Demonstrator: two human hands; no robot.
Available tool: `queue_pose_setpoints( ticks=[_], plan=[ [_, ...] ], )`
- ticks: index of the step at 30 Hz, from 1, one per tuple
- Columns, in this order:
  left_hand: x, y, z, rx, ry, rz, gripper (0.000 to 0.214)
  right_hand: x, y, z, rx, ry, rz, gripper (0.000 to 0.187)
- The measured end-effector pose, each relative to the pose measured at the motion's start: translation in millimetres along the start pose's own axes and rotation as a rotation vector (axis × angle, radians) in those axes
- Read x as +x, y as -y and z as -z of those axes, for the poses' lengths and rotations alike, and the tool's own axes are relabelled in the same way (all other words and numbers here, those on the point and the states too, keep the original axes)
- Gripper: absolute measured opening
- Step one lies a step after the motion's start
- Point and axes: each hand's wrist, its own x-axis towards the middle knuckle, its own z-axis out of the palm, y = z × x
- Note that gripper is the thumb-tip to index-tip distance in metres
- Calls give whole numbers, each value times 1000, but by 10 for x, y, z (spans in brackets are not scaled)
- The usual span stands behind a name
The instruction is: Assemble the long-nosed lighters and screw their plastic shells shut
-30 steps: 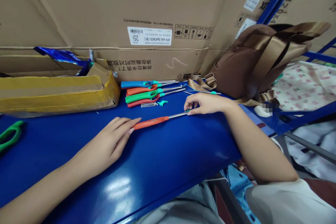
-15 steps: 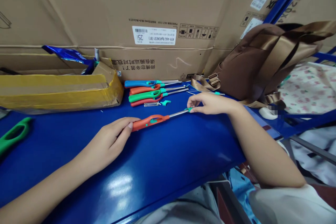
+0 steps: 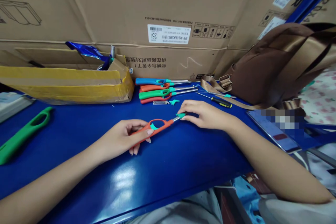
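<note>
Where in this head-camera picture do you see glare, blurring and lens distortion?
Head view: glare patch on the blue table near its front edge; pixelated block over the flat device at right; cardboard boxes bow, wide-angle; left hand, right hand and orange lighter look sharp.

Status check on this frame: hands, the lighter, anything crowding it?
Left hand grips orange lighter at the handle; right hand pinches its teal front end. Stack of lighters lies behind, apart from both hands.

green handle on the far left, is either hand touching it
No, the green handle lies alone on the blue table, while the left hand and right hand both hold the orange lighter.
</note>
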Motion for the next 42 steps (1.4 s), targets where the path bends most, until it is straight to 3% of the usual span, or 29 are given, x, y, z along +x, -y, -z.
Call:
queue_pose_setpoints(
  ticks=[5,9,16,25,28,31,34,42],
  plan=[
    [-7,22,-20,-30,10,17,45,33,70,-110,-83,13,60,22],
    [-31,33,-28,-64,43,54,47,52,62,-171,-167,-59,151,23],
    [-80,12,-68,-295,81,143,45,60,121,-255,-287,-112,261,21],
    [-96,53,-84,-277,108,93,44,56,198,-248,-354,-129,306,19],
    [-99,108,-115,-15,-30,-72,39,51,180,-203,-320,-92,286,22],
    [-112,185,-145,379,-269,-424,28,42,154,-154,-313,-80,254,25],
    [-118,243,-143,632,-381,-660,29,35,136,-124,-328,-91,225,28],
    [-100,282,-103,811,-419,-794,22,36,188,-209,-396,-16,176,25]
  ],
)
